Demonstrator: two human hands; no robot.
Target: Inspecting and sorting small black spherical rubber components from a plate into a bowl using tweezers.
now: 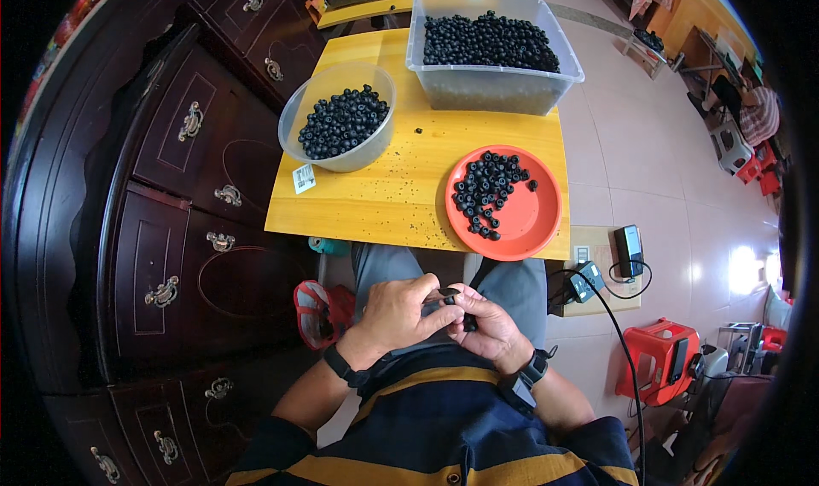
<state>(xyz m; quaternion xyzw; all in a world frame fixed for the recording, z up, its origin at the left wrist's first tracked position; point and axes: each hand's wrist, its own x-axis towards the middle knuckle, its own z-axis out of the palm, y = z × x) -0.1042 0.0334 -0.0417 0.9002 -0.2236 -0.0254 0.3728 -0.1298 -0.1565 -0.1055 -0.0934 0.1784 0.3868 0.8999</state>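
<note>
Above my lap, my left hand (394,314) and my right hand (490,326) meet, fingers closed. Between the left thumb and fingers is a small thin tool (447,292) with a flat dark end; the fingers hide most of it. My right hand pinches a small round black part (469,322) against its fingers, close to the tool. Beyond the hands, an orange-red plate (537,222) holds a heap of black ring-like parts (490,179) with holes in them.
On the yellow table (358,209) stand a round clear tub (388,132) and a rectangular clear bin (486,89), both filled with black parts. Dark crumbs dot the tabletop. A dark wooden cabinet (205,136) flanks my left; a black cable (627,350) and red stool (657,362) are at right.
</note>
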